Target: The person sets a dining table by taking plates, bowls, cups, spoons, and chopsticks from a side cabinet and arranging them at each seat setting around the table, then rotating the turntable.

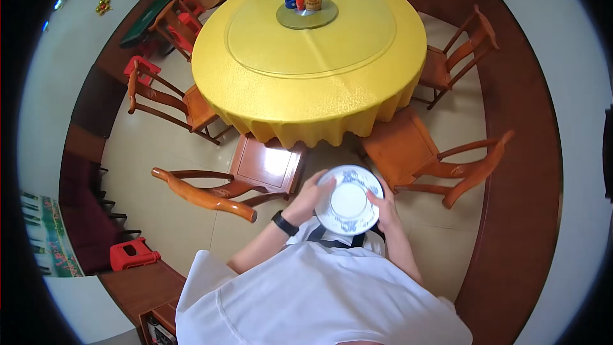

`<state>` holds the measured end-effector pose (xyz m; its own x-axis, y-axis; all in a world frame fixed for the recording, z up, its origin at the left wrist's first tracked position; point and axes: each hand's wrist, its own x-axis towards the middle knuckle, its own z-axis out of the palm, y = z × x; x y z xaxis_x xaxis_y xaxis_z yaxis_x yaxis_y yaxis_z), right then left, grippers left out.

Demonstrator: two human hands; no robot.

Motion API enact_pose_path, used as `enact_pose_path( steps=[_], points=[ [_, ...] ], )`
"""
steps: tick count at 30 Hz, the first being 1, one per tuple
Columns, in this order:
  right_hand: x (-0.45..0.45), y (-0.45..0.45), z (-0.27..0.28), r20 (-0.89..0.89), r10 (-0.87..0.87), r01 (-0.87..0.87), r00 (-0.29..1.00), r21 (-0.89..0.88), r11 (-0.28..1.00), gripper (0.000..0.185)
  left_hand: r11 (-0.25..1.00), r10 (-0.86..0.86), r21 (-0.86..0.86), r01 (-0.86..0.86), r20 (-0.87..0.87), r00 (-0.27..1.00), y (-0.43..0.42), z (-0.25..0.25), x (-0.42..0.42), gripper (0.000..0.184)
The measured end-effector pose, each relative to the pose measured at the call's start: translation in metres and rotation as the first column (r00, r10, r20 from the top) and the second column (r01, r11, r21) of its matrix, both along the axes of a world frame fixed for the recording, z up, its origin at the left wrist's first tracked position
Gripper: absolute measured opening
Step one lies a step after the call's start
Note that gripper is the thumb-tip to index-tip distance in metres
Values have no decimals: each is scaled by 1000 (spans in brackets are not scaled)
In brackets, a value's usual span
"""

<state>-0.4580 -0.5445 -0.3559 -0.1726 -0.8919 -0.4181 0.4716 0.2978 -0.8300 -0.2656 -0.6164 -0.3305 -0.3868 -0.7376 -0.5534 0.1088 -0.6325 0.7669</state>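
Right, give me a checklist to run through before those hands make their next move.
1. Left hand on the round white plate with blue pattern: ok.
2. Right hand on its opposite edge: ok.
3. Plate apart from the round yellow-clothed table: ok.
4. Single plate, not a stack: cannot tell; the underside is hidden.
5. Brown wooden chair ahead-left out of the way: likely not ok; its seat stands at the table's near side.

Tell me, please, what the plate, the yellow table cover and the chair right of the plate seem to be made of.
Plate: perhaps glazed porcelain, maybe melamine; smooth white surface, blue decoration.
Yellow table cover: likely textured, slightly shiny fabric, its edge hanging in folds.
Chair: apparently varnished wood, judging by its orange-brown colour and sheen.
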Motion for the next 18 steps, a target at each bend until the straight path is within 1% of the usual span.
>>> enact_pose_path(
  steps=[1,2,3,4,5,6,7,8,9,10,12,13,14,16,18],
  points=[
    [-13,-33,-6,-46,37,-37,998,-12,999,57,999,37,-3,-37,24,999,-26,-10,-11,53],
    [-22,-65,-13,-3,59,-59,998,-11,998,58,997,75,-11,-75,-11,997,-52,-20,-19,52],
    [-31,-99,-24,-84,103,-106,991,-39,994,58,993,114,-20,-115,-46,992,-78,-28,-26,52],
    [-37,-133,-32,-104,126,-133,987,-64,989,58,986,145,-69,-149,-49,988,-104,-34,-33,37],
    [-38,-162,-46,-121,147,-156,982,-68,985,58,980,183,-68,-187,-62,981,-131,-54,-35,37],
    [-41,-195,-65,-168,131,-147,977,-85,985,59,975,209,-61,-212,-54,976,-158,-61,-40,38],
    [-43,-231,-81,-165,131,-146,977,-78,986,59,971,230,-52,-232,-43,972,-185,-69,-43,38],
    [-43,-263,-98,-207,135,-156,969,-89,984,58,970,218,-97,-224,-65,974,-217,-90,-42,39],
    [-42,-282,-116,-247,140,-166,959,-86,982,58,968,205,-129,-215,-85,975,-240,-117,-40,39],
    [-43,-301,-128,-245,139,-159,959,-64,985,58,972,200,-107,-208,-82,976,-259,-130,-42,39],
    [-37,-350,-146,-236,129,-128,963,18,992,56,948,293,-133,-289,10,956,-305,-149,-43,41],
    [-33,-371,-155,-236,126,-125,963,21,992,56,932,327,-172,-319,21,945,-323,-165,-43,38],
    [-32,-390,-158,-265,139,-136,954,31,990,53,931,338,-152,-331,22,941,-341,-171,-43,37],
    [-29,-412,-168,-324,166,-155,931,60,986,50,929,363,-98,-358,41,931,-353,-185,-39,36],
    [-28,-438,-181,-346,213,-194,914,89,977,50,902,422,-128,-413,55,905,-374,-205,-39,35]
  ],
)
